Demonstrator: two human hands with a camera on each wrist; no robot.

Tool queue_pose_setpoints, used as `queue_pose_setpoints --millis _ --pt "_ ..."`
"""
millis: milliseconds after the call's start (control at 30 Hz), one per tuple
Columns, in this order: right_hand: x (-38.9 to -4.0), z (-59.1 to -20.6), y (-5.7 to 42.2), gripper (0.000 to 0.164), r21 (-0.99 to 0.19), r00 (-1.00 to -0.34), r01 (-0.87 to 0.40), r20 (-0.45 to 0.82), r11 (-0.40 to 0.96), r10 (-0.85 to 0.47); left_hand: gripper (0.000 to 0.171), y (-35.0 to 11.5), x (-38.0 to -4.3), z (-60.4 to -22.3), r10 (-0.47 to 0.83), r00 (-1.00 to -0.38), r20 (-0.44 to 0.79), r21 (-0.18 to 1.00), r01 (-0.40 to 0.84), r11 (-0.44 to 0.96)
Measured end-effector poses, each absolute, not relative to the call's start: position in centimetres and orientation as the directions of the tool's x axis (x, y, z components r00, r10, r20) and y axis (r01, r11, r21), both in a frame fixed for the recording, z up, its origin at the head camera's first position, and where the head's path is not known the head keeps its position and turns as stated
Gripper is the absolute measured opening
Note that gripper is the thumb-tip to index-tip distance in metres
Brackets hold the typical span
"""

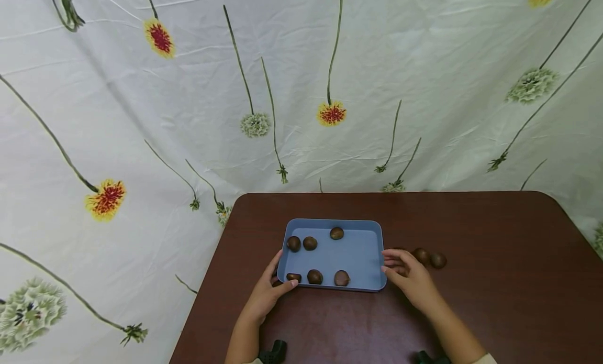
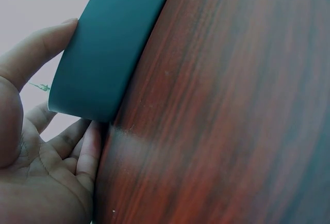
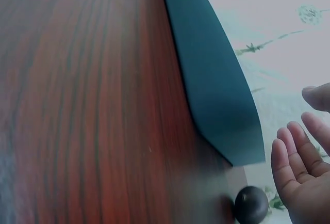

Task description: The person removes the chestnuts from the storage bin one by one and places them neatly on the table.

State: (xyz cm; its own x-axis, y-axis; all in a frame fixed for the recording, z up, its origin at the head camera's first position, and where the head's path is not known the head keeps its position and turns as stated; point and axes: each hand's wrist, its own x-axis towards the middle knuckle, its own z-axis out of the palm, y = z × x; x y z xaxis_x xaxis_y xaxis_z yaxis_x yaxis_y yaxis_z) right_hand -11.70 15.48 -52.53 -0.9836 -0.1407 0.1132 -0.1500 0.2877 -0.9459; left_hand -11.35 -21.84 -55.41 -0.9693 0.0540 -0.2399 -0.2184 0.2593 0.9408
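Observation:
A shallow blue tray point(image 1: 363, 249) lies on the table with several brown chestnuts point(image 1: 315, 276) spread in it. My left hand point(image 1: 265, 296) grips its near left corner. In the left wrist view the thumb touches the tray's wall point(image 2: 111, 43), and the other fingers are at and below the corner. Just off the tray's right side is my right hand point(image 1: 416, 283), fingers loosely bent and holding nothing. The right wrist view shows a gap between these fingers point(image 3: 299, 154) and the tray. Beyond the right hand sit two chestnuts point(image 1: 438, 260), with another partly hidden behind it.
The dark reddish-brown table point(image 1: 509, 280) has rounded far corners. Behind it hangs a white cloth point(image 1: 292, 81) printed with flowers. Dark wrist-worn devices point(image 1: 273, 352) show at the bottom edge of the head view.

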Motion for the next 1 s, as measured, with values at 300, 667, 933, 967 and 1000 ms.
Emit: queue_pose_setpoints --millis 300,667,933,967,1000 --pt "-11.8 -52.6 13.7 0.038 -0.930 -0.978 -0.169 0.116 0.328 -0.173 0.095 -21.9 -11.4 -55.6 0.059 -0.970 -0.235 0.939 -0.211 0.271" --pt "-12.5 -53.0 11.7 0.035 -0.912 -0.963 -0.221 0.148 0.344 -0.225 0.094 -21.9 -11.4 -55.5 0.050 -0.970 -0.237 0.940 -0.216 0.262" --pt "-13.2 -52.8 10.4 0.037 -0.893 -0.937 -0.258 0.139 0.368 -0.321 0.093 -21.8 -11.2 -55.1 0.052 -0.968 -0.246 0.944 -0.227 0.241" --pt "-13.3 -52.7 10.2 0.037 -0.892 -0.934 -0.256 0.128 0.374 -0.334 0.093 -21.8 -11.2 -55.1 0.052 -0.967 -0.248 0.943 -0.229 0.241" --pt "-13.4 -52.8 10.1 0.037 -0.890 -0.931 -0.250 0.113 0.380 -0.348 0.093 -21.7 -11.2 -55.0 0.051 -0.967 -0.249 0.943 -0.230 0.242"
